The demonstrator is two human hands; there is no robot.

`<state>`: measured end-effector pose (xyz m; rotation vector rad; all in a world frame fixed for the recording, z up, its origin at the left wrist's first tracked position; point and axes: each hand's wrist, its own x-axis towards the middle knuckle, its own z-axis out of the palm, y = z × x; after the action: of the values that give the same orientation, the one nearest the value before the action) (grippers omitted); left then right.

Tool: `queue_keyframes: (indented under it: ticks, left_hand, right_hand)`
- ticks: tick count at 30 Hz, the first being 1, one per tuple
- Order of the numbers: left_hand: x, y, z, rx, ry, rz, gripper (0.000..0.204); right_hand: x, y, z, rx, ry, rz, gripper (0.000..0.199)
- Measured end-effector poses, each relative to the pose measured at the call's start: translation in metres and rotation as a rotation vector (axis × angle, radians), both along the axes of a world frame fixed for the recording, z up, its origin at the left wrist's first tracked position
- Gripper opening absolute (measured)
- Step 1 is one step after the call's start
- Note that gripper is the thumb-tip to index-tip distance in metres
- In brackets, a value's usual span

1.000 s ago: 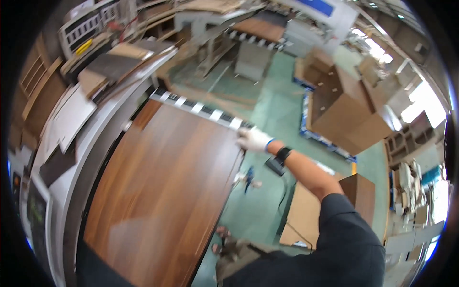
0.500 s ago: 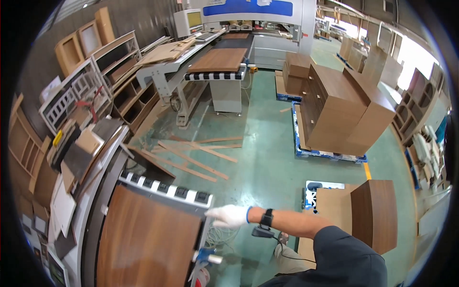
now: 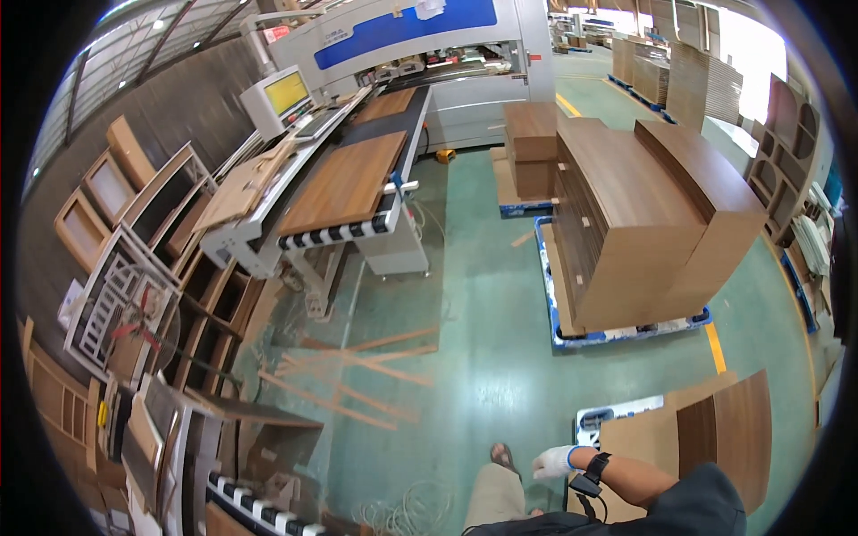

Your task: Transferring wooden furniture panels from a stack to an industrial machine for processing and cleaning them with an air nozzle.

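Hanging low, right of bottom centre, the white-gloved right hand [image 3: 554, 462] is empty, its fingers loosely curled; the left hand is out of view. A cardboard sheet [image 3: 630, 433] is near it, at lower right. One wood-grain board [image 3: 223, 521] shows at bottom left, released, on a striped table end [image 3: 259, 507]. Two more boards [image 3: 349, 183] lie on the conveyor bed [image 3: 380, 125], upper left of centre; whether any is finished cannot be told.

The glove [image 3: 552, 463] is white, the floor [image 3: 487, 357] green, the panel [image 3: 347, 180] wood-grained brown, the conveyor edge [image 3: 335, 235] banded black-and-white.
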<state>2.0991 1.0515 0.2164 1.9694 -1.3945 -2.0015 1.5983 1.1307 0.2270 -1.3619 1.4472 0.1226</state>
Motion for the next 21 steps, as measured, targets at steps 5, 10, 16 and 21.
queue_keyframes:
  ticks: [5,10,16,21]
  left_hand:
    - [-0.115,-0.198,-0.033,-0.025,-0.074,-0.172,0.021]
    - [-0.262,-0.390,-0.127,-0.992,-0.219,-1.289,0.031]
    - [-0.635,-0.561,-0.007,-0.166,0.311,-0.321,0.030]
    - [-0.857,-0.656,0.044,0.035,0.436,-0.330,0.035]
  right_hand:
    - [-0.124,-0.091,-0.017,-0.067,0.033,-0.192,0.045]
    - [-0.282,-0.143,-0.058,0.120,0.107,-0.609,0.041]
    - [-0.428,-0.144,-0.044,0.170,0.031,-1.149,0.040]
    - [-0.524,-0.268,-0.057,0.060,-0.203,-1.342,0.035]
